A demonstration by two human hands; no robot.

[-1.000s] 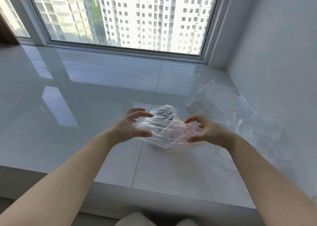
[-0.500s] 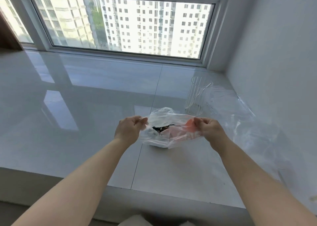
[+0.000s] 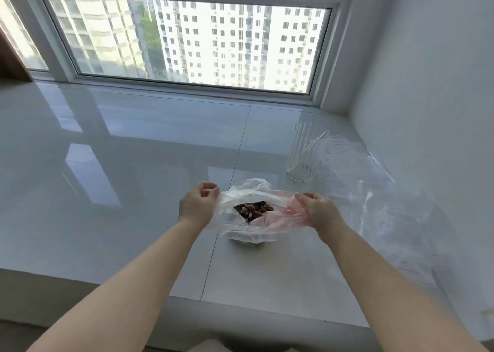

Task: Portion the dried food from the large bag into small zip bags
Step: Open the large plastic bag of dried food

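A large clear plastic bag [image 3: 240, 227] stands on the white tiled sill, its mouth pulled wide. Brown dried food [image 3: 254, 209] shows through the opening. My left hand [image 3: 198, 206] pinches the left rim of the bag. My right hand [image 3: 319, 212] grips the right rim, with a pinkish patch of the plastic bunched under its fingers. Small clear zip bags [image 3: 374, 191] lie flat to the right of the large bag, near the wall.
A ribbed clear glass [image 3: 304, 152] stands behind the bag to the right, with something thin leaning inside. The white wall [image 3: 441, 111] closes the right side. The sill's front edge [image 3: 187, 302] runs just below my forearms. A window fills the back.
My hands went from cupping the crumpled bag to pinching its rim and pulling apart. The mouth is wider now and the dried food inside is exposed.
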